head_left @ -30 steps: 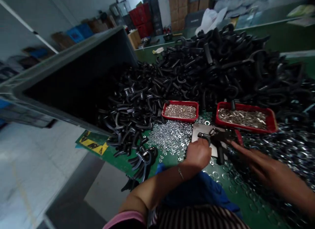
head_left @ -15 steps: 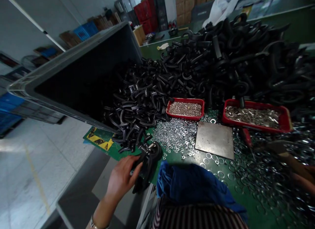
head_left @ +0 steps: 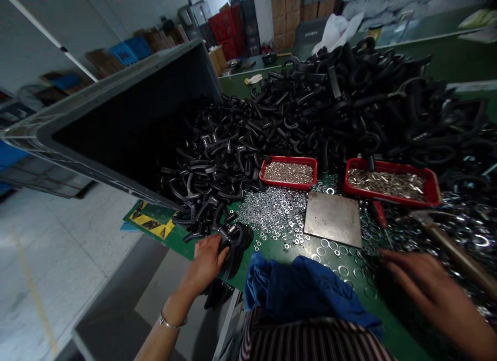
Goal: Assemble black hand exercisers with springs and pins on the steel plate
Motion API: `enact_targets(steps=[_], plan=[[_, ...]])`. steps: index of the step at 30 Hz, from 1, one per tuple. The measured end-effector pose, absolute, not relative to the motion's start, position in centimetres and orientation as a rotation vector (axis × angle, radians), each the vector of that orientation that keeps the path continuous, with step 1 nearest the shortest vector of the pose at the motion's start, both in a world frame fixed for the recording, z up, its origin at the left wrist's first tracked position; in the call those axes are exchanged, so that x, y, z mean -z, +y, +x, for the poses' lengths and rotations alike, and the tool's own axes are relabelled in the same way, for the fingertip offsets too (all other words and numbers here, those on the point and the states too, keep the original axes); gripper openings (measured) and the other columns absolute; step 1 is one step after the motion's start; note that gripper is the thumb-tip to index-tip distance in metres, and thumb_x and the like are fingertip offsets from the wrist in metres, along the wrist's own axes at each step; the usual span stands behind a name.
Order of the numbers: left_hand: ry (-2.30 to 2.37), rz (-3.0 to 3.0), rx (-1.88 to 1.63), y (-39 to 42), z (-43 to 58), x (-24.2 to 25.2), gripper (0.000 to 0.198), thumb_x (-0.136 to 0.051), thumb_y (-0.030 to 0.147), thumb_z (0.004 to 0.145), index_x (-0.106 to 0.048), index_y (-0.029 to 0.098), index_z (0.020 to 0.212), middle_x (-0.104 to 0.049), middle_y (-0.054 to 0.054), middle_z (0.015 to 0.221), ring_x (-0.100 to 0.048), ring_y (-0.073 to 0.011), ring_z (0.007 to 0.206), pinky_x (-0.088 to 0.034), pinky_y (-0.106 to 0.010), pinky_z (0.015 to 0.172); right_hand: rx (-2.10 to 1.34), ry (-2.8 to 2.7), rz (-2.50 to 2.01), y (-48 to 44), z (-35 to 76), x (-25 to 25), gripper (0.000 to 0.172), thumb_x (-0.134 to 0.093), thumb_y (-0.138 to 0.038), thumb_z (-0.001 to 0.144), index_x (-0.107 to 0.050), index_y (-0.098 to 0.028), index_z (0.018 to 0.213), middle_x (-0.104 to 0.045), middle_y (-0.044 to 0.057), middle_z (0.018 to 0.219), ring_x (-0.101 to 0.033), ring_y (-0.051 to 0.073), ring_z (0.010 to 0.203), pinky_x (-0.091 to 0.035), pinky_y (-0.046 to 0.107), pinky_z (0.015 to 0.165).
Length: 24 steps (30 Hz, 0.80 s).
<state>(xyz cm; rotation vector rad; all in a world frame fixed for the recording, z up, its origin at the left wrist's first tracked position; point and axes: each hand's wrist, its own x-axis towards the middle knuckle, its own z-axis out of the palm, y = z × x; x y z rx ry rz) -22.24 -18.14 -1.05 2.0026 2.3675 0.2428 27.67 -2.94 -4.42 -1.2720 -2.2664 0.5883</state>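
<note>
Head view: black curved parts point(head_left: 234, 241) left of the steel plate point(head_left: 333, 220), at the bench edge, clasped in the left hand point(head_left: 207, 257), fingers curled. Right of the plate, right hand point(head_left: 421, 283) spread flat, holding nothing visible, over loose washers point(head_left: 272, 211). Beyond the plate, red trays point(head_left: 288, 159), black heap point(head_left: 349, 92), green bench point(head_left: 446, 56); grey crate point(head_left: 116, 87) far left, cardboard boxes point(head_left: 280, 9) behind.

The green table point(head_left: 267, 247) carries black curved parts point(head_left: 310, 107), red trays point(head_left: 289, 186), silver washers point(head_left: 272, 211), a grey metal plate point(head_left: 333, 219), a blue cloth point(head_left: 303, 291) and yellow-and-black striped hazard tape point(head_left: 149, 224), beside dark, pale-striped clothing point(head_left: 310, 343).
</note>
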Motion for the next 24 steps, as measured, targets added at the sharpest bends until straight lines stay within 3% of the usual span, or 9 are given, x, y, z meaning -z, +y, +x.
enact_targets(steps=[3,8,15,18,21,24], plan=[[2.221,1.980,-0.215,-17.7,-23.2,1.5,0.029,-0.045,0.041,0.097,-0.057,0.018,0.110,-0.065,-0.010,0.103,-0.063,-0.0257,0.098,-0.053,-0.042,0.088,-0.823,-2.512,-0.915,-6.1,21.3,3.3,0.028,-0.052,-0.031,0.096,-0.064,-0.034,0.121,-0.069,0.008,0.109,-0.063,0.028,0.104,-0.053,0.047,0.090],[2.388,1.905,-0.173,-17.4,-24.8,2.3,0.033,-0.044,0.044,0.097,-0.058,0.014,0.102,-0.065,-0.014,0.100,-0.064,-0.0297,0.096,-0.053,-0.046,0.088,-0.843,-2.579,-0.773,-6.4,17.0,2.7,0.030,-0.048,-0.027,0.099,-0.063,-0.028,0.125,-0.069,0.007,0.108,-0.061,0.024,0.102,-0.050,0.043,0.091],[2.486,1.747,-0.070,-18.5,-24.9,0.0,0.039,-0.053,0.035,0.089,-0.057,0.009,0.118,-0.066,-0.018,0.112,-0.061,-0.0325,0.108,-0.049,-0.047,0.096,-0.701,-2.408,-0.998,-5.9,21.6,4.5,0.029,-0.050,-0.031,0.098,-0.062,-0.027,0.123,-0.067,0.008,0.114,-0.060,0.026,0.106,-0.049,0.044,0.094],[2.651,1.777,-0.311,-19.2,-21.5,-2.5,0.036,-0.051,0.037,0.091,-0.058,0.015,0.119,-0.066,-0.014,0.115,-0.060,-0.0318,0.112,-0.046,-0.048,0.100,-0.630,-2.261,-1.235,-7.7,25.0,5.6,0.030,-0.049,-0.034,0.098,-0.060,-0.026,0.125,-0.065,0.009,0.118,-0.061,0.027,0.109,-0.049,0.045,0.097],[2.451,1.810,-0.569,-18.5,-16.7,-2.7,0.027,-0.043,0.037,0.098,-0.059,0.020,0.112,-0.067,-0.009,0.110,-0.064,-0.0232,0.103,-0.050,-0.036,0.093,-0.607,-2.162,-1.363,-10.0,26.7,6.1,0.027,-0.051,-0.032,0.097,-0.059,-0.027,0.122,-0.065,0.008,0.115,-0.063,0.026,0.106,-0.051,0.043,0.095],[2.283,1.789,-0.291,-16.1,-13.0,-0.2,0.027,-0.043,0.036,0.098,-0.056,0.016,0.111,-0.068,-0.012,0.106,-0.067,-0.0237,0.096,-0.052,-0.033,0.083,-0.674,-2.179,-1.330,-11.4,26.3,5.7,0.025,-0.050,-0.027,0.098,-0.060,-0.029,0.121,-0.065,0.006,0.113,-0.063,0.023,0.106,-0.053,0.039,0.094]])
